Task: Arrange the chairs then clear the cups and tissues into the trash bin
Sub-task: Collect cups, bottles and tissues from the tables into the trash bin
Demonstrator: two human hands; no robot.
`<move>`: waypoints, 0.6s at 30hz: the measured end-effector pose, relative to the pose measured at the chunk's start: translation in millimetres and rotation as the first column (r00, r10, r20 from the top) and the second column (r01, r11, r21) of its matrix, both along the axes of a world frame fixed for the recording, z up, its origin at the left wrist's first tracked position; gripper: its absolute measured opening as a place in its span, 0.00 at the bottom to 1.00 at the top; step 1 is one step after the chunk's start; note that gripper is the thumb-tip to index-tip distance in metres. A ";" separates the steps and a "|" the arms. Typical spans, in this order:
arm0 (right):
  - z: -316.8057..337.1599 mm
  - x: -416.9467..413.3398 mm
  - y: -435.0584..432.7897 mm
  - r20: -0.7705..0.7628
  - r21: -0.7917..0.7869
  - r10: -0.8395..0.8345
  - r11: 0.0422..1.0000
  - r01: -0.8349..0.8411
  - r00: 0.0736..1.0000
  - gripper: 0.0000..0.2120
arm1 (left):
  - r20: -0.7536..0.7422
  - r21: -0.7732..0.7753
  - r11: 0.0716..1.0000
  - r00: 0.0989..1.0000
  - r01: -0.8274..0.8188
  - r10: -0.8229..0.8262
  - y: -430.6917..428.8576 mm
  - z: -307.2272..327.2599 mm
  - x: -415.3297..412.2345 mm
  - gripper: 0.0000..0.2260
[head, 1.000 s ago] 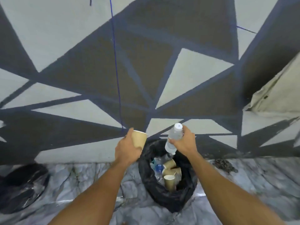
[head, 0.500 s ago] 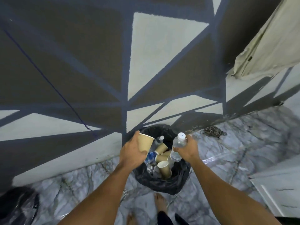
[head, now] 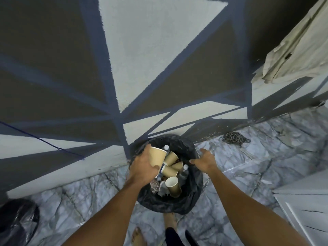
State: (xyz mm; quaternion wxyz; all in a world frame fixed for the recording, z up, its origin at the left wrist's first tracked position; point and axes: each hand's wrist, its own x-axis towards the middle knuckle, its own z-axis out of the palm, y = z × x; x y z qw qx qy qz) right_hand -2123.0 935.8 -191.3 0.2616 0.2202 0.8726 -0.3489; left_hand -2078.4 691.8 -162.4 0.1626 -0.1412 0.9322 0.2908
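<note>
While the cup [head: 157, 158] hangs over the bin [head: 197, 174]: it sits near the left rim, not over the middle. A careless release could clip the edge and send it onto the floor [head: 266, 157].
Binned cups [head: 170, 172]: several tan ones are heaped high, one mouth-up near the front. A light paper cup landing on that heap could bounce or roll back out.
Bottles [head: 183, 172]: clear ones are wedged among the cups, so the landing is uneven and things could skid.
Liner [head: 170, 208]: soft black plastic with a slack rim. My guess is that a nudge from either wrist could fold it inward or tip the load.
Feet [head: 139, 235]: bare toes right by the near side of the bin, so anything that spills lands beside them.
Left hand [head: 142, 167]: fingers and thumb are curled round the cup in a firm wrap, and it holds nothing else.
Right hand [head: 204, 160]: fingers are spread and slack and it holds nothing. It is over the bin's right rim, but whether it touches the liner, I can't tell.
Cup's place: in the left hand, above the bin's left side, not yet inside.
Tissues: none I can make out.
</note>
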 end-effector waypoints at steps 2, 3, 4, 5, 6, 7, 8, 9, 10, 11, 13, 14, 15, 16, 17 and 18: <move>-3.8 -6.1 3.0 0.024 -0.002 0.024 1.000 -0.024 0.999 0.29 | 0.032 0.021 1.000 0.999 0.006 -0.007 9.7 -4.2 -6.2 0.43; -5.2 -8.3 3.7 0.036 -0.003 0.033 0.999 -0.033 0.999 0.30 | 0.047 0.034 0.999 0.999 -0.003 0.001 13.4 -6.3 -8.7 0.43; -7.1 -10.1 4.3 0.042 -0.004 0.044 0.999 -0.044 0.998 0.31 | 0.057 0.045 0.999 0.998 -0.021 0.018 16.6 -8.8 -10.3 0.43; -9.9 -11.6 4.6 0.047 -0.009 0.053 0.999 -0.053 0.997 0.31 | 0.067 0.051 0.998 0.997 -0.045 0.042 19.2 -10.5 -11.2 0.43; -12.5 -12.8 4.6 0.048 -0.017 0.057 0.998 -0.056 0.997 0.30 | 0.076 0.054 0.996 0.995 -0.064 0.060 21.2 -14.3 -11.2 0.43; -15.2 -14.1 4.5 0.048 -0.025 0.058 0.998 -0.057 0.997 0.29 | 0.089 0.053 0.996 0.994 -0.076 0.071 23.2 -16.7 -10.0 0.43; -17.7 -15.2 4.2 0.046 -0.029 0.063 0.998 -0.062 0.997 0.28 | 0.103 0.051 0.996 0.992 -0.079 0.073 24.6 -20.6 -8.3 0.43; -20.6 -16.3 4.0 0.045 -0.028 0.072 0.997 -0.070 0.996 0.27 | 0.132 0.043 0.996 0.988 -0.081 0.074 25.8 -23.9 -5.5 0.43; -22.4 -17.3 3.5 0.046 -0.028 0.078 0.997 -0.077 0.996 0.27 | 0.168 0.038 0.996 0.983 -0.083 0.075 26.3 -27.9 -2.2 0.44; -23.9 -18.3 2.7 0.047 -0.029 0.083 0.996 -0.081 0.995 0.27 | 0.209 0.034 0.996 0.975 -0.084 0.075 26.8 -29.8 1.6 0.45; -26.9 -20.4 0.5 0.059 -0.024 0.098 0.995 -0.096 0.993 0.26 | 0.267 0.034 0.995 0.960 -0.096 0.083 26.5 -34.2 10.1 0.43; -26.1 -21.0 -1.5 0.064 -0.014 0.110 0.994 -0.110 0.992 0.26 | 0.277 0.036 0.994 0.957 -0.103 0.089 25.5 -35.0 13.8 0.41; -26.2 -21.6 -4.2 0.062 -0.004 0.124 0.992 -0.124 0.990 0.25 | 0.277 0.033 0.994 0.956 -0.109 0.096 24.4 -33.0 16.8 0.38; -25.7 -22.0 -7.7 0.059 0.002 0.136 0.991 -0.136 0.989 0.25 | 0.267 0.031 0.992 0.958 -0.120 0.108 22.0 -32.4 19.3 0.36; -24.9 -22.4 -11.9 0.055 0.007 0.152 0.988 -0.152 0.987 0.25 | 0.257 0.029 0.991 0.959 -0.133 0.121 19.2 -30.6 21.3 0.35; -22.6 -22.4 -17.3 0.048 0.009 0.170 0.985 -0.171 0.984 0.25 | 0.245 0.032 0.988 0.960 -0.148 0.136 15.4 -29.1 22.5 0.34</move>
